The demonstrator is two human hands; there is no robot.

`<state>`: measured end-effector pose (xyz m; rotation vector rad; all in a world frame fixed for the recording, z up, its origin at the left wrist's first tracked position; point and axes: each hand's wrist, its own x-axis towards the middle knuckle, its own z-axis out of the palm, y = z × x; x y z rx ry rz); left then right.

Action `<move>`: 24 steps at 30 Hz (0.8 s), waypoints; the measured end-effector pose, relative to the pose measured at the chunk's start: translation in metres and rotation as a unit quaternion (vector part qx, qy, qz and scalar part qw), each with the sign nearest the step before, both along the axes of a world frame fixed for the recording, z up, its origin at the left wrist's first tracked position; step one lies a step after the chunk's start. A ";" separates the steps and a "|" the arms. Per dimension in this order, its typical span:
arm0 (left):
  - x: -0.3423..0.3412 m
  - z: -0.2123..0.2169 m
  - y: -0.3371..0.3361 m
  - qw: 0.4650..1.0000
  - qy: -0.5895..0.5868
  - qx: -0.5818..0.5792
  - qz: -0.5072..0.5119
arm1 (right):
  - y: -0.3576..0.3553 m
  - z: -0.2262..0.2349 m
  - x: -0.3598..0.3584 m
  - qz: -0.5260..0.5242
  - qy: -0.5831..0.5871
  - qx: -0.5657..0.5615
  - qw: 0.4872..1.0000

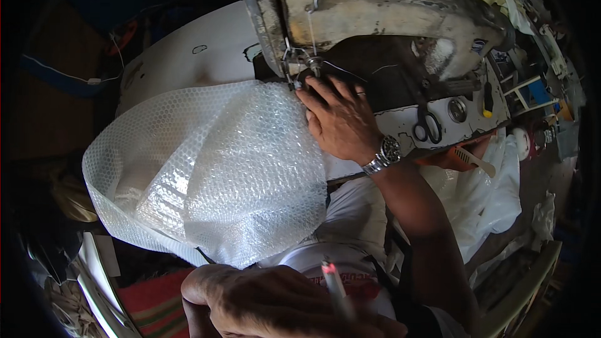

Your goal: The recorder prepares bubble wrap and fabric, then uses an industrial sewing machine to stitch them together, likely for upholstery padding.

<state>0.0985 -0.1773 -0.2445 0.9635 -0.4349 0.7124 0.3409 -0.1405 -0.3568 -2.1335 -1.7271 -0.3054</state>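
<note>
Under the head of a worn sewing machine (375, 9), my right hand (341, 119) lies with its fingers stretched out toward the needle and presser foot (294, 78). Its fingertips rest by the upper right edge of a sheet of clear bubble wrap (250, 169). The wrap spreads over the table front and my lap, with a loop bulging to the left. Close to the camera, my left hand (256, 300) is raised at the lower edge with bent fingers. A lit cigarette (335, 281) points up from beside those fingers; its lower end is blurred.
On the white table (181, 50), black scissors (427, 126), a round metal bobbin-like part (457, 110) and a yellow-black handled tool (487, 103) lie to the right. White plastic sheeting (482, 194) hangs beside an orange container (463, 155). A red striped cloth (156, 303) is at lower left.
</note>
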 end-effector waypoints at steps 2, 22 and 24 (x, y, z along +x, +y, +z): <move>-0.010 -0.012 0.002 0.987 0.034 -0.068 -0.144 | 0.001 0.001 0.002 0.000 -0.006 0.005 1.000; 0.093 -0.050 0.194 0.621 0.280 0.692 0.240 | -0.015 0.019 0.002 -0.015 0.022 -0.038 0.999; 0.089 -0.060 0.209 0.585 0.252 0.728 0.255 | -0.011 0.017 0.003 -0.008 0.031 -0.031 0.999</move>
